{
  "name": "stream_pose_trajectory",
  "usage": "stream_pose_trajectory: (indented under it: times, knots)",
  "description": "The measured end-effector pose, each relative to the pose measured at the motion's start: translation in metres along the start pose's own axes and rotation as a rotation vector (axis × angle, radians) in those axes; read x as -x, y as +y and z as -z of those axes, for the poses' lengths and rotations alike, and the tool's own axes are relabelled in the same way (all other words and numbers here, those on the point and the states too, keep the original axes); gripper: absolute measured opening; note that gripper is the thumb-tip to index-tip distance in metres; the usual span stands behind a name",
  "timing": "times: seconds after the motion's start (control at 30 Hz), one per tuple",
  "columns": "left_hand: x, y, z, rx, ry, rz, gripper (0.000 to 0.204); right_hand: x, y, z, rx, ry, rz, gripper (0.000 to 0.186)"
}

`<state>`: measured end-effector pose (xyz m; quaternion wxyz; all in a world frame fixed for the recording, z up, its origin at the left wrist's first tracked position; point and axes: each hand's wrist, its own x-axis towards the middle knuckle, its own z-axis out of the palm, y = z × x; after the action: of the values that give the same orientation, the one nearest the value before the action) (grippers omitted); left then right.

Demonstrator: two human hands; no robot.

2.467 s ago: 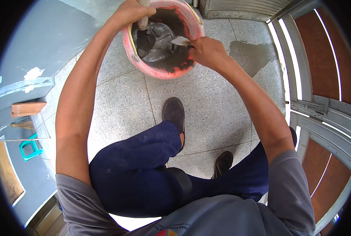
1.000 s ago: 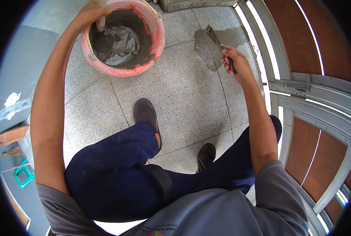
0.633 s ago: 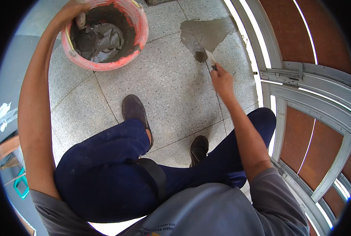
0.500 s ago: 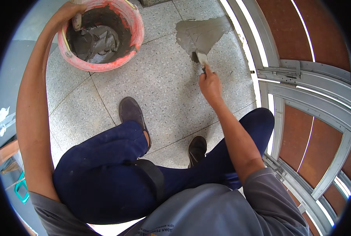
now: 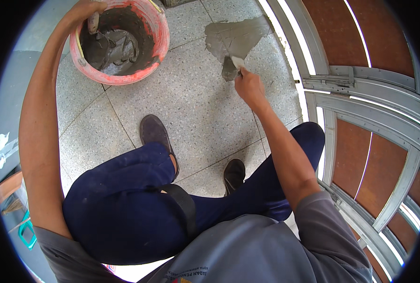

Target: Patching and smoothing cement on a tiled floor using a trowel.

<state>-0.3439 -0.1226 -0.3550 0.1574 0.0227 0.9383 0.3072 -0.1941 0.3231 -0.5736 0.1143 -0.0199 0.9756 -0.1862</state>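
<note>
My right hand (image 5: pixel 250 88) is closed round a putty knife (image 5: pixel 238 62), its pale blade low over the speckled floor. The blade lies at the near end of a smeared patch of grey mortar (image 5: pixel 238 35), beside a darker dab (image 5: pixel 229 70). At the upper left, my left hand (image 5: pixel 88 9) is closed over the rim of a red bucket (image 5: pixel 160 54). Wet grey mortar (image 5: pixel 118 49) lies inside the bucket. A worn tool handle (image 5: pixel 93 23) leans against the inner wall right under my left fingers; its far end is sunk in the mortar.
A metal-framed folding door with brown panels (image 5: pixel 349 153) runs along the right, its track beside the mortar patch. My dark shoes (image 5: pixel 155 132) stand on the tiles between bucket and door. A green plastic object (image 5: pixel 27 232) and a broom head (image 5: pixel 14 205) are at the lower left.
The putty knife has shifted slightly away from me, and its blade has turned. The darker dab beside it shows larger. My left hand stays at the bucket; the whole view has shifted a little.
</note>
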Motion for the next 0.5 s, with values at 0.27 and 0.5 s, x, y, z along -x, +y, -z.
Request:
stream_pose_trajectory:
  times: [0.27, 0.5]
  knots:
    - [0.006, -0.017, 0.008, 0.074, 0.042, 0.108, 0.023, 0.03, -0.017, -0.015, 0.031, -0.21, 0.008, 0.04]
    - [0.01, 0.012, -0.004, 0.135, -0.031, -0.093, 0.037, 0.025, 0.011, -0.022, 0.046, 0.044, -0.08, 0.055]
